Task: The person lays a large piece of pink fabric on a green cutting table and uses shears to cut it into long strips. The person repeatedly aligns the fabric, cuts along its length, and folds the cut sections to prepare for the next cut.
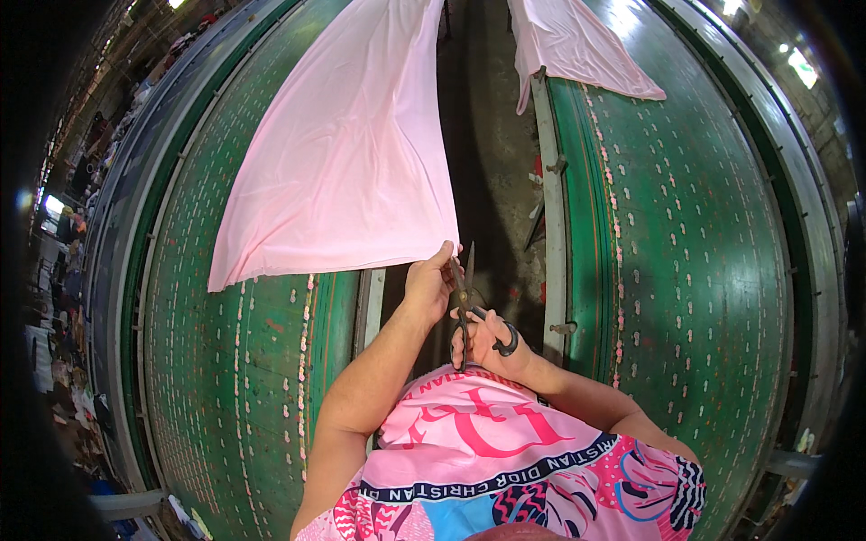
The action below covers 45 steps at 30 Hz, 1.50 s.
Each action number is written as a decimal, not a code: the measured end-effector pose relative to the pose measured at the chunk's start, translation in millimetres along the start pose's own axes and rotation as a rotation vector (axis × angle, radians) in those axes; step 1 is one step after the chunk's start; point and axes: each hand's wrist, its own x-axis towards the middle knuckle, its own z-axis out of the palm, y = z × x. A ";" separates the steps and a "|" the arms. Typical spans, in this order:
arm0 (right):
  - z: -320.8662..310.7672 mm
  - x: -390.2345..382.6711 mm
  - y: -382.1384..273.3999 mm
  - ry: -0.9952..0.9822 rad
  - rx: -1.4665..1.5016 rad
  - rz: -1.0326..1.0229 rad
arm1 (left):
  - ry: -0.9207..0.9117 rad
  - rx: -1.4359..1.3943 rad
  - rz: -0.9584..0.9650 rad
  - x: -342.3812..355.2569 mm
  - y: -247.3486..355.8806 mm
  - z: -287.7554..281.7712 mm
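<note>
A long sheet of pale pink fabric (347,162) lies over the green table on the left, its near edge running across toward me. My left hand (429,287) pinches the near right corner of this fabric between thumb and fingers. Close beside it, my right hand (494,344) grips a pair of scissors (464,294) with black handles. The blades are parted and point away from me, right by the pinched corner. Whether they touch the cloth, I cannot tell.
Long green tables (704,270) run away on both sides of a narrow dark aisle (501,162). A second pink fabric piece (586,54) drapes over the right table's far part. Metal rails (554,225) with small clamps edge the tables. Clutter (68,361) lines the far left.
</note>
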 end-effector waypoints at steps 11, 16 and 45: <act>17.2 16.1 -4.4 0.198 0.064 -0.052 | -0.047 0.173 -0.077 -11.1 -5.0 -2.0; 10.6 16.6 3.8 0.307 0.069 -0.039 | -0.058 0.236 0.013 -3.8 -20.4 -14.2; -1.6 19.9 17.0 0.319 -0.075 0.013 | -0.033 0.772 0.234 -35.7 -9.3 -33.7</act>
